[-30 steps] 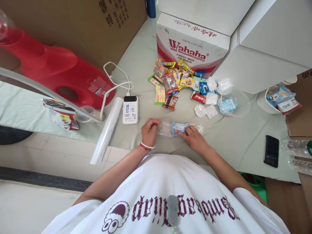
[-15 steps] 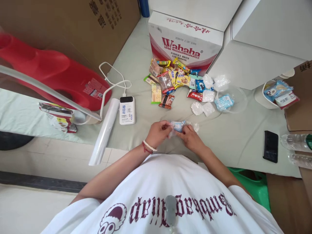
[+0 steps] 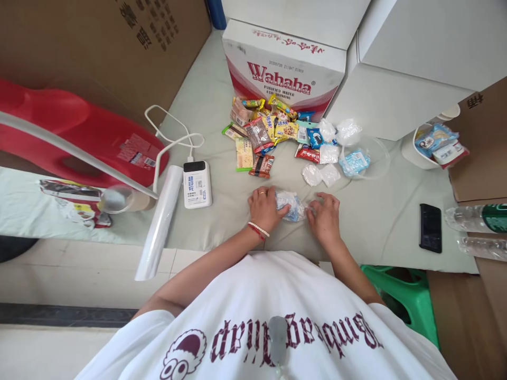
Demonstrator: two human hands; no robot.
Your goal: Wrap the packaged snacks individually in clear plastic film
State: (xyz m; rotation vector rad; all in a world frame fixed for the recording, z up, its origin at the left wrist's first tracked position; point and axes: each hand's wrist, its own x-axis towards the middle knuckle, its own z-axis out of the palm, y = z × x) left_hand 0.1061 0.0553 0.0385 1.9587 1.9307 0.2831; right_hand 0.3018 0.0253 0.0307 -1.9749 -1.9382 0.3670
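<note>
**A:** Where is the packet, relative to the hands?

**B:** The wrapped blue snack packet [image 3: 289,205] lies on the pale green sheet [image 3: 380,221], directly between them. The left hand [image 3: 266,207] is touching it, with fingers curled over its left end. The right hand [image 3: 325,217] rests palm down just beside its right end, fingertips on the clear wrap. I cannot tell whether that hand pinches.

**A:** Which way does it run?

**B:** Its long axis runs left to right, from hand to hand, and it lies flat. The left hand is nearer.

**A:** And farther out?

**B:** A power bank [image 3: 197,184] lies to the left. Beyond are small wrapped bundles [image 3: 320,174], a pile of snack packets [image 3: 263,137], then the Wahaha carton [image 3: 283,79].
</note>
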